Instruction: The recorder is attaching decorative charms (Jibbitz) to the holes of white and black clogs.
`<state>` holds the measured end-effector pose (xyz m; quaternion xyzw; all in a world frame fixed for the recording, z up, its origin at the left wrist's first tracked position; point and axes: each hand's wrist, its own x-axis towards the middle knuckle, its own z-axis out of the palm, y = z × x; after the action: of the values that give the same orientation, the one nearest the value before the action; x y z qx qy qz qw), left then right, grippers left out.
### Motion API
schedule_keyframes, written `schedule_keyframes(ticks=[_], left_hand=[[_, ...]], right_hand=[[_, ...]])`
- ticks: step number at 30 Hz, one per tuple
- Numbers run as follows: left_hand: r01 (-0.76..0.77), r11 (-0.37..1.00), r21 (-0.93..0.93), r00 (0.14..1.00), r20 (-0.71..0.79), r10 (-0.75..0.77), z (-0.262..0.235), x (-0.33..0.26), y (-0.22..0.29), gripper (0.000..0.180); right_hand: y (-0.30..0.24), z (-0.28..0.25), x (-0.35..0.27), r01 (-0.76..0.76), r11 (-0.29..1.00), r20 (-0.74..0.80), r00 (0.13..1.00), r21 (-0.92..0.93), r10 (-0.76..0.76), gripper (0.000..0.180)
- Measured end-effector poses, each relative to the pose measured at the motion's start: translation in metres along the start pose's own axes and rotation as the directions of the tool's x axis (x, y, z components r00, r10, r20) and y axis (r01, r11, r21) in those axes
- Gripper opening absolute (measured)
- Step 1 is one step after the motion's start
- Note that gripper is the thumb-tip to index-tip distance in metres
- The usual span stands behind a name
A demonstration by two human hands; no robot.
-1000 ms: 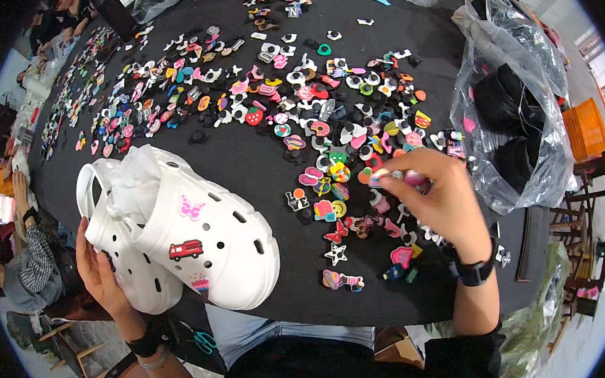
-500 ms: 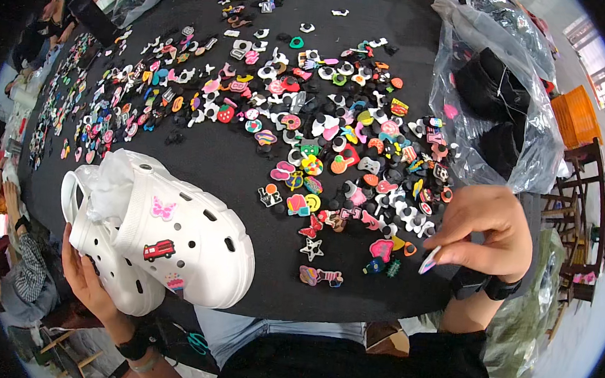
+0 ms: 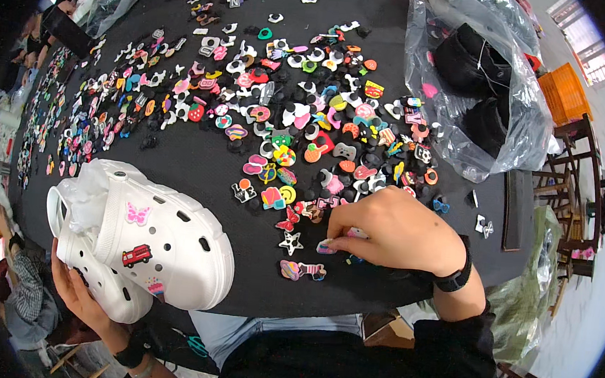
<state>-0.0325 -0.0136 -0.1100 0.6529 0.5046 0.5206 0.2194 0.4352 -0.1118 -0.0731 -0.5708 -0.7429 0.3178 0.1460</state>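
Pinching a small charm (image 3: 325, 248), right hand (image 3: 395, 228) nearly closed; left hand (image 3: 86, 303) against white clog (image 3: 115, 289), grip unclear.

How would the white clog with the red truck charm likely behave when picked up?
The clog looks thick and moulded, so it would probably flex little and keep its shape. Its holes hint that it may be light for its size.

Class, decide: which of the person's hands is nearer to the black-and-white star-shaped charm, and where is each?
Right. The right hand is just right of the star-shaped charm; the left hand is farther left, at the white perforated clogs.
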Motion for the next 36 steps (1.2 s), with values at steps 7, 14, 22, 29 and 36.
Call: schedule_keyframes(ticks=[7, 14, 22, 29, 36], left_hand=[[-0.009, 0.999, -0.045, 1.000, 0.012, 0.009, 0.003, 0.001, -0.001, 0.046], [-0.046, 0.995, 0.083, 0.998, 0.042, 0.043, -0.004, 0.003, 0.002, 0.047], [0.029, 1.000, 0.003, 0.999, 0.037, -0.029, 0.001, 0.000, 0.005, 0.049], [0.017, 1.000, -0.014, 0.999, 0.035, -0.016, 0.002, -0.001, 0.004, 0.050], [0.061, 0.997, 0.052, 0.997, 0.032, -0.063, 0.001, 0.000, 0.005, 0.049]], right_hand=[[0.000, -0.002, -0.001, -0.037, 0.986, -0.020, 0.999, -0.162, 0.034, 0.018], [0.008, -0.050, -0.027, -0.052, 0.968, -0.443, 0.882, 0.246, 0.160, 0.013], [0.032, -0.077, -0.061, -0.122, 0.909, -0.647, 0.665, 0.398, 0.372, 0.023], [0.050, -0.064, -0.041, -0.207, 0.976, -0.618, 0.760, 0.065, 0.203, 0.034], [0.066, -0.052, -0.024, -0.223, 0.970, -0.451, 0.878, -0.094, 0.158, 0.023]])
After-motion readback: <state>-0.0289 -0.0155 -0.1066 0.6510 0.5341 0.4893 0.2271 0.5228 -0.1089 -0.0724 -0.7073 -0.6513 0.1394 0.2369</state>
